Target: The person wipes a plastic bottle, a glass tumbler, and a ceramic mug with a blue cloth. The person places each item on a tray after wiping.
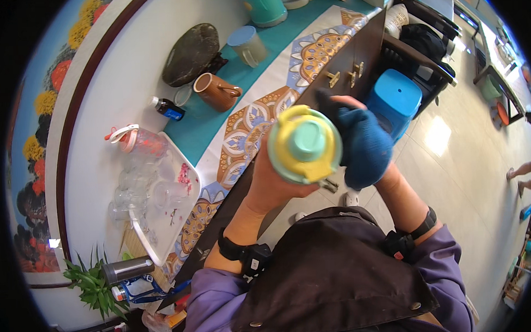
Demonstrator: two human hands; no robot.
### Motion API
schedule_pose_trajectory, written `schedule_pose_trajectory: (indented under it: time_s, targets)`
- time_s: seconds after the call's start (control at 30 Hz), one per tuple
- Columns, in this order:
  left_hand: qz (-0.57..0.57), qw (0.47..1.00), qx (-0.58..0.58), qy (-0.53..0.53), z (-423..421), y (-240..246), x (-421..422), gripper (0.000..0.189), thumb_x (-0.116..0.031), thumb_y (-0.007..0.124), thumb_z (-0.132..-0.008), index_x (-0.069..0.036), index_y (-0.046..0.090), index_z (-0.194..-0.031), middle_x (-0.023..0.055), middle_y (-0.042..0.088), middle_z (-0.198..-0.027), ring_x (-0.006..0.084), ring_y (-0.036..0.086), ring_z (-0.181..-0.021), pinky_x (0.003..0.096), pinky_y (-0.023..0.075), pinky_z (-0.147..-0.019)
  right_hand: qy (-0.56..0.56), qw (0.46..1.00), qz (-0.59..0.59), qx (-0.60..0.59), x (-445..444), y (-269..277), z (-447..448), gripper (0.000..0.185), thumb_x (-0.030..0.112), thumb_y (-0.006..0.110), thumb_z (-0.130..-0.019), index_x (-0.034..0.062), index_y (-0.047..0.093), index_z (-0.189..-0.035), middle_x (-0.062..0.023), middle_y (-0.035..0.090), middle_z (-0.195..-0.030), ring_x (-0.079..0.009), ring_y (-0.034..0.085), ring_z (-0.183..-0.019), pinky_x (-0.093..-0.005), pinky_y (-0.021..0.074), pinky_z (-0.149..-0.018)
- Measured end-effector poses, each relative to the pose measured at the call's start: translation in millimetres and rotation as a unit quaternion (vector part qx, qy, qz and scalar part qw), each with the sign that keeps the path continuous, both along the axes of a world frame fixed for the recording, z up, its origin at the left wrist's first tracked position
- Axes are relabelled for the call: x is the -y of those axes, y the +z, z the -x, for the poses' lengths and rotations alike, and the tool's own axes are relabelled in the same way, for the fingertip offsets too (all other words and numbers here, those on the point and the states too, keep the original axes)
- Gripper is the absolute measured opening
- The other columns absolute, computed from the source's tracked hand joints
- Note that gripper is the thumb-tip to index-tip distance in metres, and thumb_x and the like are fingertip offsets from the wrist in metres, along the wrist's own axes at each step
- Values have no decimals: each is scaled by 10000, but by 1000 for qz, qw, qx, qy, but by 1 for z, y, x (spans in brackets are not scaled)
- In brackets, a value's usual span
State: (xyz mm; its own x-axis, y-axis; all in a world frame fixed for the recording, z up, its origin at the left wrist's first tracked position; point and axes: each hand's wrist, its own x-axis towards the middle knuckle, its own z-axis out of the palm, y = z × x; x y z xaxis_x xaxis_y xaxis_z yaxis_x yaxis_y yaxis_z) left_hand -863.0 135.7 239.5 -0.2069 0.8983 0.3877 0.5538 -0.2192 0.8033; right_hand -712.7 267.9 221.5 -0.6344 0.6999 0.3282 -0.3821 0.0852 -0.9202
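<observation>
My left hand is wrapped around a bottle with a yellow and mint-green lid, seen from above; its body is mostly hidden below the lid. Right beside it, my right hand holds a bunched dark blue cloth, which covers most of the fingers. Whether the cloth touches the bottle, I cannot tell. To the left, a brown ceramic mug and a frosted jug with a blue lid stand on the cabinet's teal cloth.
A white tray holds several clear glasses and a pink-lidded bottle. Near the wall are a dark stone and a small dark bottle. A steel tumbler lies by a plant. A blue stool stands beyond my right hand.
</observation>
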Motion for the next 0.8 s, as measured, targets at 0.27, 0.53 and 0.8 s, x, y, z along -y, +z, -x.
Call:
schedule_pose_trajectory:
  time_s: [0.27, 0.53, 0.8]
  targets:
    - [-25, 999, -32, -30, -13, -9, -2, 1039, -227, 890, -537, -47, 272, -1352, 136, 499, -1229, 264, 524, -1123, 363, 433, -939, 67, 952, 296, -37, 9, 28, -2, 254, 173, 582, -908, 16, 582, -1107, -52, 634, -995, -102, 602, -875, -249, 499, -778]
    - [51, 987, 148, -26, -9, -8, 6, 998, -161, 874, -544, -52, 320, -1367, 86, 509, -1246, 193, 491, -1163, 345, 394, -991, 15, 922, 384, -45, 31, 11, -7, 337, 127, 593, -900, 26, 529, -1215, -49, 595, -1106, -124, 580, -978, -270, 483, -851]
    - [18, 991, 131, -8, 8, -1, 6, 1094, -184, 890, -512, -58, 254, -1393, 90, 419, -1310, 219, 407, -1233, 369, 330, -1053, 95, 962, 240, -94, 22, 34, 18, 340, 92, 569, -896, 9, 528, -1223, -71, 602, -1107, -142, 580, -979, -262, 471, -866]
